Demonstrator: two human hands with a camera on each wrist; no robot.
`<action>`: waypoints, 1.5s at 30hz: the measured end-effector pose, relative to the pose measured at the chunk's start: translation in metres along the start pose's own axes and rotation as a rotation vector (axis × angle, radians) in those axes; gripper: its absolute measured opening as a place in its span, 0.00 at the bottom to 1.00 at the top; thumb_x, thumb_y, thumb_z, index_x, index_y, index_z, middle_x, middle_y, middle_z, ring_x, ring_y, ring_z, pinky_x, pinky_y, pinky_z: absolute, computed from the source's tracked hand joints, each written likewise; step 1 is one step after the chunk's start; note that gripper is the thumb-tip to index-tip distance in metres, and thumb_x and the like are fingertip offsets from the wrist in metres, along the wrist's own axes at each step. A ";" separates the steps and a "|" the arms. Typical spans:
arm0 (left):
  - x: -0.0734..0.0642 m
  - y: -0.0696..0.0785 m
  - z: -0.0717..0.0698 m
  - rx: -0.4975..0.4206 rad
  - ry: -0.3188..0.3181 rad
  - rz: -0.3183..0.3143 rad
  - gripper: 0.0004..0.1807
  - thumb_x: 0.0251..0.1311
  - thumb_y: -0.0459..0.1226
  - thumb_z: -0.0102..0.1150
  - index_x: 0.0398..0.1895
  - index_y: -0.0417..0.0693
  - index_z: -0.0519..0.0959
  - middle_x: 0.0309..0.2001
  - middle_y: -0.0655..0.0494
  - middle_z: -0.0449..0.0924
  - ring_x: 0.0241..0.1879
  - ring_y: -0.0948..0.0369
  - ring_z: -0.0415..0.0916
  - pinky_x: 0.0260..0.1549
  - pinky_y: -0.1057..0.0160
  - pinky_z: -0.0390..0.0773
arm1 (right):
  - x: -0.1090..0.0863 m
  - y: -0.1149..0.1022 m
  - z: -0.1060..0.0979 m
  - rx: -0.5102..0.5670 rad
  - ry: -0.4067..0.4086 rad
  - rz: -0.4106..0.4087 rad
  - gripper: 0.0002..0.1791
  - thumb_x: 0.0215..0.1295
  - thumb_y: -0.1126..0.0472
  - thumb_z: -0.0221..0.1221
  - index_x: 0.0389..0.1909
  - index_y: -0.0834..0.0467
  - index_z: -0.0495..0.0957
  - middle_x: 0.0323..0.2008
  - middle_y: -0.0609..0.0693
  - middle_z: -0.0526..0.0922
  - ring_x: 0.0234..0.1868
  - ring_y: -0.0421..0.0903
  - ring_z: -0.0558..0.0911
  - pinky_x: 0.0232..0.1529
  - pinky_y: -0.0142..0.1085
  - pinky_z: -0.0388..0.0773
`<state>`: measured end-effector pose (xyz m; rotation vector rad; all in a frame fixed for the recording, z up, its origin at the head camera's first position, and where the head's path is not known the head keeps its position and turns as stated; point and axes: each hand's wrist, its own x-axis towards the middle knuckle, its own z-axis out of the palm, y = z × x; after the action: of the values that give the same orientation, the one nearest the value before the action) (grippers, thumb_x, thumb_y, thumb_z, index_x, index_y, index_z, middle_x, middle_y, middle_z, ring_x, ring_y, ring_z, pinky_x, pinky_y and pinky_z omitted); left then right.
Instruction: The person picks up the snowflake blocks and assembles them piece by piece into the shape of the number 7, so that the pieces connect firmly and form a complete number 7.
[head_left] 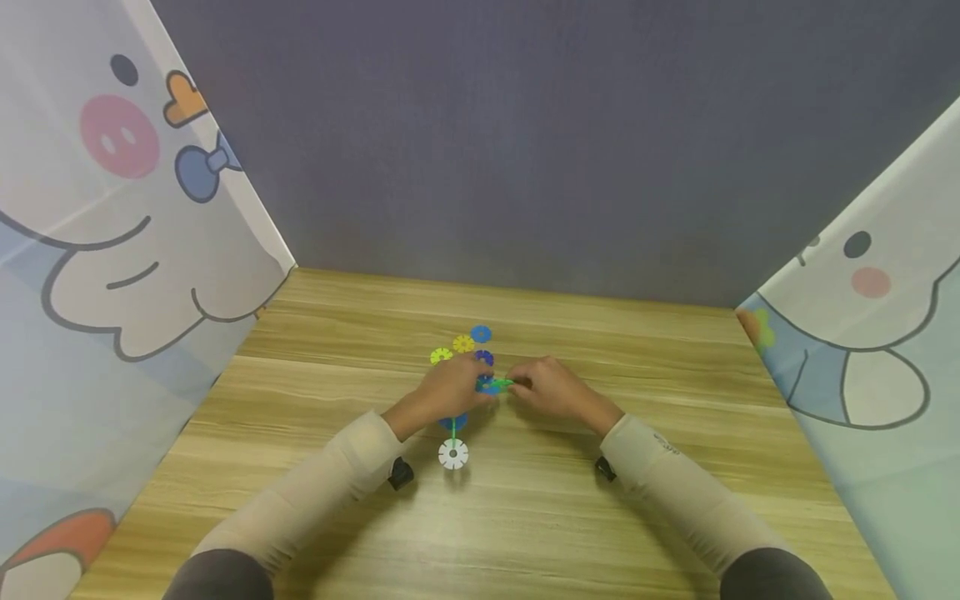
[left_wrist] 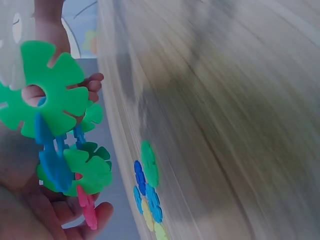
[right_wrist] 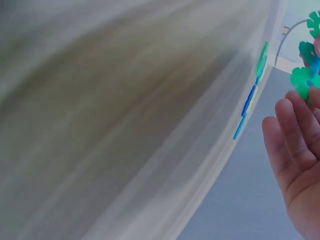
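Note:
My left hand [head_left: 447, 387] grips a joined cluster of notched plastic discs above the table. In the left wrist view, the cluster has a large green disc [left_wrist: 65, 95], blue discs [left_wrist: 55, 165] and a pink disc [left_wrist: 87, 207] seen edge-on. A white disc [head_left: 446, 455] hangs at the cluster's near end. To the right, my right hand [head_left: 551, 386] pinches a green disc [head_left: 504, 382] at the cluster's other end, thumb against forefinger. Its other fingers [right_wrist: 287, 125] extend loosely in the right wrist view, where another green disc [right_wrist: 301, 80] shows beside them.
Loose discs lie flat on the wooden table [head_left: 540, 517] beyond my left hand: blue [head_left: 482, 328], yellow [head_left: 457, 343], yellow-green [head_left: 435, 357] and dark blue [head_left: 487, 357]. A grey panel [head_left: 480, 150] stands behind; printed cartoon panels flank both sides.

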<state>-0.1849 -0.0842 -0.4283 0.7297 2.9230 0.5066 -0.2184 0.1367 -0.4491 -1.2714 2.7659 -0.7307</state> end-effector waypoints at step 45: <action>-0.015 -0.007 0.001 -0.008 -0.014 -0.003 0.26 0.58 0.49 0.73 0.56 0.45 0.84 0.52 0.50 0.85 0.47 0.58 0.80 0.41 0.62 0.85 | 0.068 0.007 0.028 -0.049 -0.096 0.251 0.19 0.69 0.60 0.64 0.55 0.66 0.79 0.35 0.50 0.81 0.36 0.44 0.77 0.39 0.36 0.80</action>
<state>-0.1749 -0.0966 -0.4318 0.7249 2.9070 0.5107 -0.2628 0.0802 -0.4648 -0.9133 2.8075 -0.5709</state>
